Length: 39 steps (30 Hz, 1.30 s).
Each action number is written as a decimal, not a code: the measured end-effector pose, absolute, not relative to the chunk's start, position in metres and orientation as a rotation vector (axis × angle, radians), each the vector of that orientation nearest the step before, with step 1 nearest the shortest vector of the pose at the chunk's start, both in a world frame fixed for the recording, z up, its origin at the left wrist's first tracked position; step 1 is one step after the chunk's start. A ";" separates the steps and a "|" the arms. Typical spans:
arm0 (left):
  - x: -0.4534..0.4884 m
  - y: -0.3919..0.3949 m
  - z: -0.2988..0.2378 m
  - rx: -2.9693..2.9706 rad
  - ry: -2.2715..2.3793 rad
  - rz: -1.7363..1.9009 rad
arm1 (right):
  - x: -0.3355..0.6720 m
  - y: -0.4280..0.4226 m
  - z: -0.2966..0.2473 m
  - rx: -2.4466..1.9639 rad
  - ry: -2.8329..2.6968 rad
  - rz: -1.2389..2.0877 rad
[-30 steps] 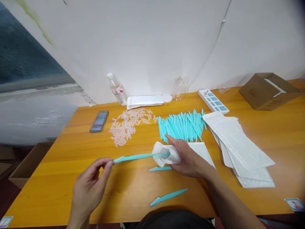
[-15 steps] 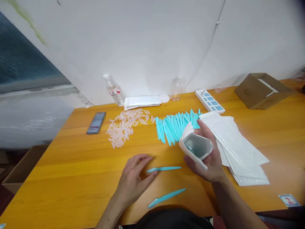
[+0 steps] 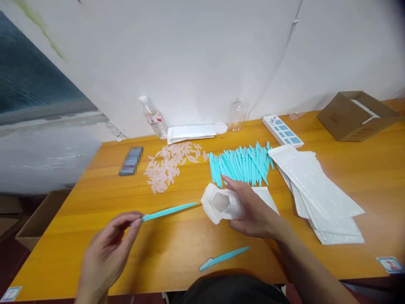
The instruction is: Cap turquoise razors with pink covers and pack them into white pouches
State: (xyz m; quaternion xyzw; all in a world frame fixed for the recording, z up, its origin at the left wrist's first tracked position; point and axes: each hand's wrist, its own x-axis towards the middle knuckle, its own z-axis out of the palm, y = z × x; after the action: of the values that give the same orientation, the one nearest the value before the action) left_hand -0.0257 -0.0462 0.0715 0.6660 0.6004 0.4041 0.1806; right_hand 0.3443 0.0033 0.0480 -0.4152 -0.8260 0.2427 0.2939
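- Left hand (image 3: 106, 249): thumb and fingertips pinch a turquoise eyebrow razor (image 3: 171, 212) by one end; its tapered tip points between 2 and 3 o'clock, near the pouch mouth but apart from it.
- Right hand (image 3: 251, 209): curls around a white pouch (image 3: 234, 205), whose gaping mouth faces 9 o'clock.
- Clock positions, taken from the pouch: a loose razor (image 3: 226, 257) lies at 6 o'clock on the worktop (image 3: 164, 266); the razor pile (image 3: 243, 166), at 1; scattered pale pink blade covers (image 3: 166, 169), at 10; overlapping flat pouches (image 3: 319, 190), at 3; a cardboard box (image 3: 344, 120), at 2.
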 end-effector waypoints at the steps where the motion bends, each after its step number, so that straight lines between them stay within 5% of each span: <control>1: -0.027 -0.046 0.081 1.937 1.691 1.172 | 0.342 0.004 0.046 -1.099 -2.223 0.640; 8: 0.082 -0.021 0.090 2.515 0.965 0.998 | 0.333 0.001 0.046 -1.022 -2.246 0.658; 12: 0.089 -0.048 0.055 2.199 1.178 1.339 | 0.339 -0.002 0.044 -1.019 -2.096 0.699; 17: 0.070 -0.083 0.014 2.375 1.198 0.641 | 0.344 -0.002 0.040 -0.975 -1.891 0.729; 21: 0.068 -0.085 0.006 2.289 1.190 0.578 | 0.343 -0.003 0.041 -0.962 -1.845 0.746; 24: 0.044 -0.083 0.029 2.168 1.256 0.665 | 0.343 -0.004 0.041 -1.005 -1.862 0.777; 28: 0.012 -0.070 0.086 1.978 1.702 1.212 | 0.343 -0.004 0.043 -1.031 -1.899 0.756; 35: 0.071 -0.024 0.144 2.562 1.129 1.014 | 0.329 -0.008 0.055 -0.955 -1.896 0.812; 39: 0.105 -0.023 0.151 2.460 1.134 1.240 | 0.312 -0.013 0.071 -0.831 -1.710 0.900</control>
State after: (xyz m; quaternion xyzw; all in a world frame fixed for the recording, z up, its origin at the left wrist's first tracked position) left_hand 0.1049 -0.0235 0.1510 0.8232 0.3792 0.4147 0.0811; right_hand 0.3115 -0.0134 0.0713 -0.3431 -0.7059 0.3715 0.4960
